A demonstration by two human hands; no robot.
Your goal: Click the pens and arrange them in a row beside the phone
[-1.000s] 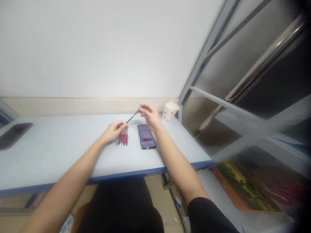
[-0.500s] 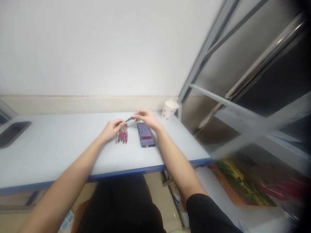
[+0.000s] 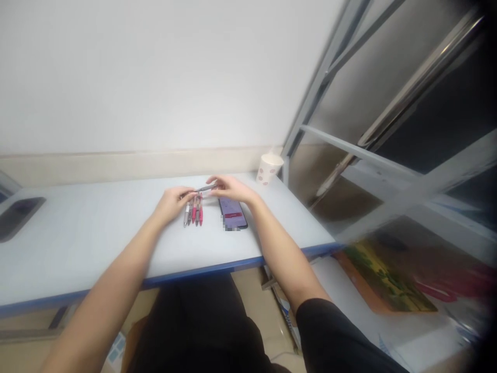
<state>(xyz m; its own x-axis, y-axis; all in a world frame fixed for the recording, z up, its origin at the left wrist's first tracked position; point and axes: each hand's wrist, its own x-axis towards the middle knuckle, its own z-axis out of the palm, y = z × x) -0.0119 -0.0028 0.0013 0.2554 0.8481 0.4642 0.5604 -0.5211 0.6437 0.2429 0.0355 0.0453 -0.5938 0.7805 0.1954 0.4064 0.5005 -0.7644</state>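
A dark grey pen (image 3: 206, 188) is raised above the table, lying roughly level between my two hands. My left hand (image 3: 173, 202) pinches its left end between thumb and fingers. My right hand (image 3: 233, 188) surrounds the other end with thumb and forefinger spread apart; whether another finger touches the pen is hard to make out. Just below the hands, several grey and red pens (image 3: 193, 211) lie side by side, their upper ends partly hidden. A lit phone (image 3: 233, 213) lies under my right hand, which covers its upper end.
A white paper cup (image 3: 269, 169) with reddish spots stands at the back right of the table (image 3: 108, 228). At the far left is a dark, rounded slot (image 3: 21, 217). A grey metal frame (image 3: 306, 119) rises along the right side, beside a colourful flat board (image 3: 388, 280).
My right thumb and forefinger have spread apart, exposing more of the pen. The pen now lies more level. The whole view has shifted slightly.
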